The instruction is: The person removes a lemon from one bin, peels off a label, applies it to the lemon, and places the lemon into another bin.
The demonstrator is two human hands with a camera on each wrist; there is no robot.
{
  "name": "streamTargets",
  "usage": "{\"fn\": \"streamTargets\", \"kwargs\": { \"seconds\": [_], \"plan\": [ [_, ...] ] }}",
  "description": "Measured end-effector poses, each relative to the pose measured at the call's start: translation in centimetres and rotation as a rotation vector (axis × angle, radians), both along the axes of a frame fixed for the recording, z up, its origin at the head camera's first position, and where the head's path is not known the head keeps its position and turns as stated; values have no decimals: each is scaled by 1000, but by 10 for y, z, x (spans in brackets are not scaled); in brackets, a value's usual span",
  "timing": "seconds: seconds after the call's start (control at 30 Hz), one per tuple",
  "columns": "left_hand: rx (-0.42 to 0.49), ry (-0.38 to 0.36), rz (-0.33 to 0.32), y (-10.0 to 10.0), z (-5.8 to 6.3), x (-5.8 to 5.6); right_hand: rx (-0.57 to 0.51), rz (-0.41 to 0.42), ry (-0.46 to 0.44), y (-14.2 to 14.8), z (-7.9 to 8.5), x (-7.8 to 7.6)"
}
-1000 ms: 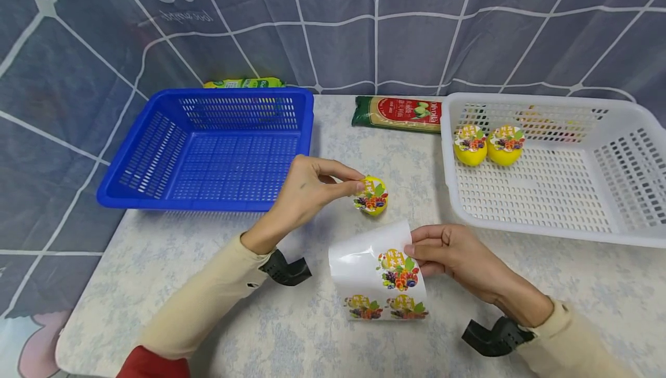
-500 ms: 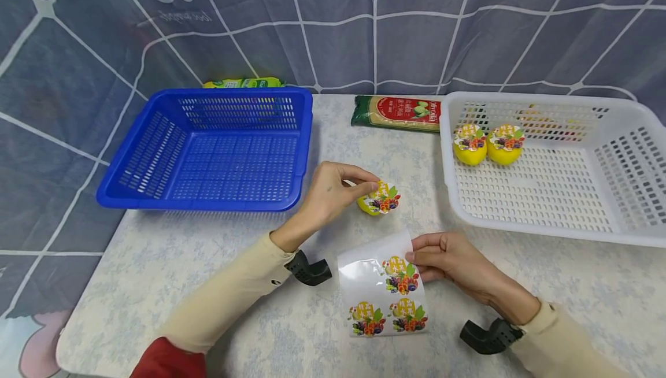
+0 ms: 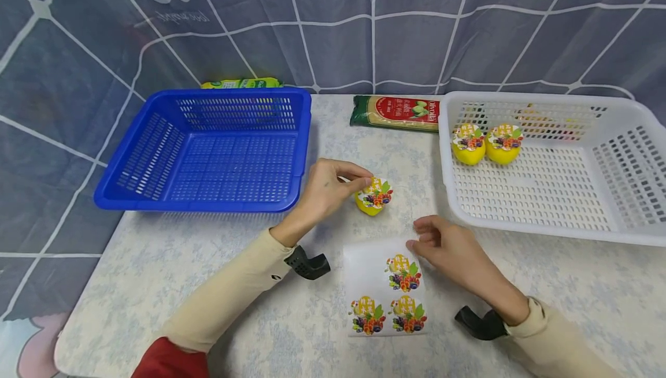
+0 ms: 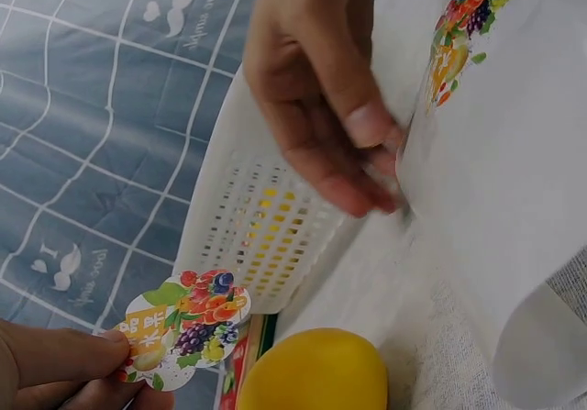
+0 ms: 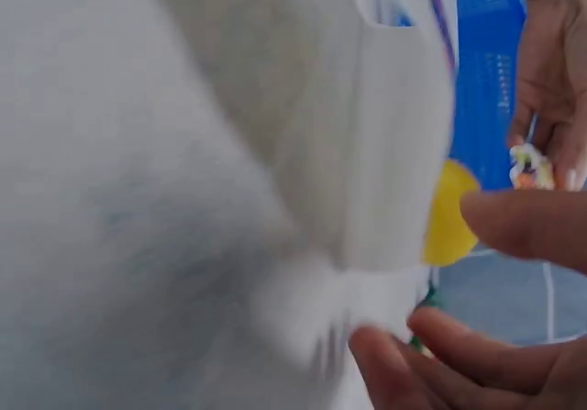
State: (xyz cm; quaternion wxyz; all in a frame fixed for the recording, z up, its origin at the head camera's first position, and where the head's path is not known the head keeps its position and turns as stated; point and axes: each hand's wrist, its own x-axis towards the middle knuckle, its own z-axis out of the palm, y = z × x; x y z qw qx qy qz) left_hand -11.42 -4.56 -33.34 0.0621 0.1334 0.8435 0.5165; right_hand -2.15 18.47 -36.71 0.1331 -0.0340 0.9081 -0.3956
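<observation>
My left hand (image 3: 330, 190) pinches the edge of a fruit-print sticker (image 4: 188, 332) between thumb and fingers. In the left wrist view the sticker is held apart from a yellow lemon (image 4: 316, 373); from the head view it covers most of that lemon. A white sticker sheet (image 3: 364, 262) lies in front on the table, with 3 fruit stickers on it and a bare upper left part. My right hand (image 3: 460, 254) hovers at the sheet's upper right corner. Its thumb and fingers are spread apart, with nothing gripped between them.
At the left stands a blue basket (image 3: 299, 193). A white basket (image 3: 520, 230) on the right holds two lemons (image 3: 503, 155) bearing stickers. A red and green pasta packet (image 3: 395, 113) lies at the back, and a green-yellow packet (image 3: 244, 83) shows behind the blue basket.
My right hand has let go of the sticker sheet, which now lies flatter on the table. The left hand, with the sticker, moved right, then slightly back left.
</observation>
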Motion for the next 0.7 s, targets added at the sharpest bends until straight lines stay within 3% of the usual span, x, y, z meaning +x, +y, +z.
{"fn": "streamTargets", "kwargs": {
  "seconds": [0.13, 0.23, 0.37, 0.5, 0.7],
  "plan": [
    [-1, 5, 11, -4, 2, 1, 10, 5, 87, -11, 4, -6],
    [15, 7, 11, -6, 1, 0, -48, 19, 90, -19, 2, -18],
    [26, 22, 13, -9, 0, -1, -131, 15, 37, -28, -1, -41],
    [23, 31, 20, -10, 0, 0, -148, 16, -54, -36, -3, -62],
    [18, 24, 30, -11, 0, 1, -157, 70, -140, -43, -2, -77]
  ]
}}
